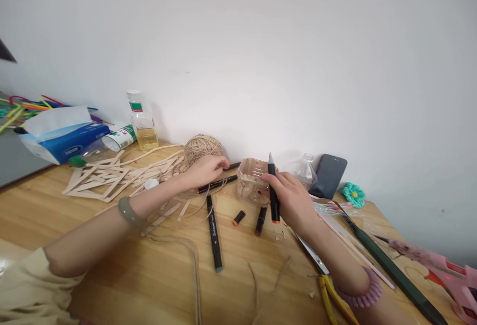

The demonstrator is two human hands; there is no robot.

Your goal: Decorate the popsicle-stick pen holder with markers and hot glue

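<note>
My right hand point(294, 198) is closed on an uncapped black marker point(274, 193), held upright with its reddish tip up and its orange end down. Behind it stands a clear plastic box point(246, 188) with wooden pieces in it. My left hand point(208, 170) has its fingers curled together in front of a ball of twine point(203, 147). A black marker point(234, 165) shows just past those fingertips; whether they grip it is hidden. Another marker point(216, 185) and a grey-ended marker point(214, 235) lie nearby. A loose orange-edged cap point(239, 218) and a dark cap point(261, 221) rest below the box.
Wooden sticks point(115, 178), a tissue pack point(67, 138) and a glass bottle point(143, 126) occupy the left. To the right are a phone point(328, 176), a teal flower point(354, 194), yellow-handled scissors point(328, 297), a dark green tool point(395, 265) and a pink glue gun point(439, 270). A wall rises behind.
</note>
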